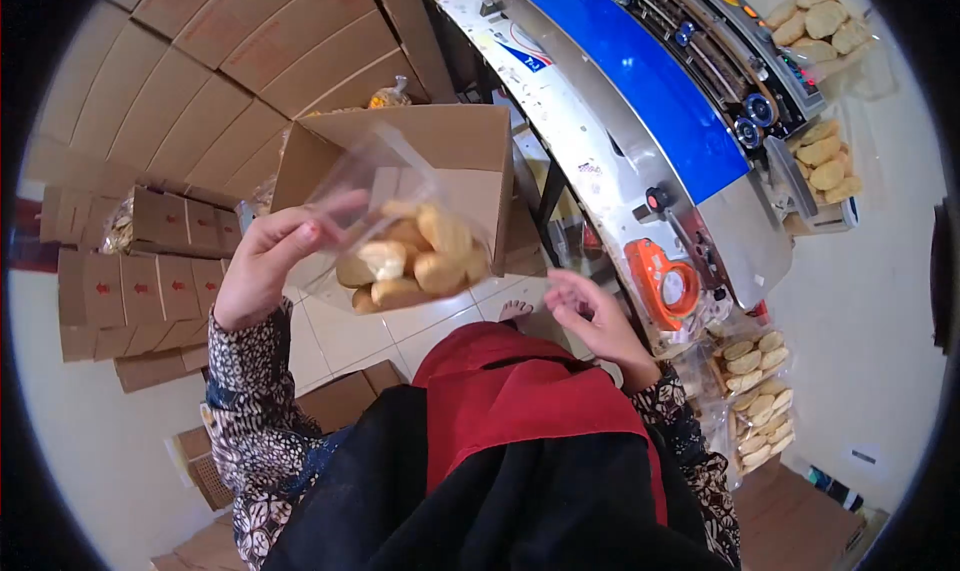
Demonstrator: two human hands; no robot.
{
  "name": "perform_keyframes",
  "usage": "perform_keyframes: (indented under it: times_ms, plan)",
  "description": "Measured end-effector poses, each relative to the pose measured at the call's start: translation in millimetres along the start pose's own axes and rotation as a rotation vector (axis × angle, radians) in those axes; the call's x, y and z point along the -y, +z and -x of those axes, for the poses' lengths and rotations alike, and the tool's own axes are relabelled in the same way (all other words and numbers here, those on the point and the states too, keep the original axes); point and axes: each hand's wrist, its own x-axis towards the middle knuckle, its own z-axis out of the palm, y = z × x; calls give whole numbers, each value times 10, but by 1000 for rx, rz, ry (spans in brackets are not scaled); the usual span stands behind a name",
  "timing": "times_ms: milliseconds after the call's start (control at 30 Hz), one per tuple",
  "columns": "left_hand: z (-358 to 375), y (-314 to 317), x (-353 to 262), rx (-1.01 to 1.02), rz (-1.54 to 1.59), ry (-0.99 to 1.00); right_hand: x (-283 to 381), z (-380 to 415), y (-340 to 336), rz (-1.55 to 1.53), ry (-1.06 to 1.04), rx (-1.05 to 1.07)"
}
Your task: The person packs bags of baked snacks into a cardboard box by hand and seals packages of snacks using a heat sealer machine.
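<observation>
A clear plastic bag of golden-brown bread pieces (415, 261) is in my left hand (275, 261), thumb on the near side and fingers partly seen through the film. The bag tilts, its flat, unfilled end pointing up and away from me. Behind and partly below it stands an open cardboard box (420, 126), its inside partly hidden by the bag. My right hand (592, 316) is apart from the bag, to its right, fingers loosely spread with nothing in them. An orange tape dispenser (665, 286) lies on the machine's edge, right of that hand.
Stacked cartons (190, 61) line the back left, with smaller boxes (150, 291) below them. A sealing machine with a blue cover (640, 81) runs along the right. More bagged bread (760, 401) lies on the right, on a white surface (860, 351).
</observation>
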Motion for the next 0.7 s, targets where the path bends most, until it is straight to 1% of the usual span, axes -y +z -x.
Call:
perform_keyframes:
  times_ms: [33, 67, 100, 133, 167, 200, 233, 267, 300, 333, 400, 433, 467, 533, 600, 667, 700]
  plan:
    - [-65, -119, 123, -47, 76, -44, -336, 13, 38, -14, 40, -92]
    - [-196, -211, 271, -20, 82, -57, -629, 47, 100, -78, 122, -182]
    - [-354, -278, 448, -59, 179, -60, -713, 150, 140, 146, 151, -249]
    - [-524, -326, 647, -99, 273, -64, -858, 263, 161, 139, 166, -276]
    - [-712, -384, 906, -133, 279, -133, -1035, 383, 191, 122, 321, -302]
    - [-964, -445, 1309, -83, 299, -126, -1158, 492, 227, 101, 473, -324]
    - [-1200, -398, 1635, -166, 329, -257, -1210, 616, 304, 85, 486, -351]
    - [-1430, -333, 2004, -223, 452, -339, -1244, 731, 360, -99, 519, -442]
    - [-1630, -198, 2188, -223, 483, -371, -1270, 825, 386, -283, 544, -538]
    - [-1820, -135, 2428, -179, 479, -382, -1332, 921, 395, -297, 551, -581]
    - [-2237, 19, 3059, -256, 294, -432, -1480, 1198, 461, -143, 590, -685]
    - [-2441, -37, 3597, -194, 337, -445, -1523, 1316, 500, -204, 652, -754]
    - [-2603, -8, 3995, -132, 385, -457, -1541, 1450, 511, -205, 668, -834]
    - [-2688, 339, 3753, -220, 347, -597, -1566, 1636, 491, -512, 790, -930]
    - [-2783, 397, 3971, -258, 526, -602, -1429, 1743, 452, -643, 793, -1114]
    - [-2759, 609, 3650, -241, 323, -635, -1506, 1851, 299, -832, 657, -1343]
    - [-2914, 559, 4106, -226, 326, -633, -1754, 1997, 173, -903, 549, -1363]
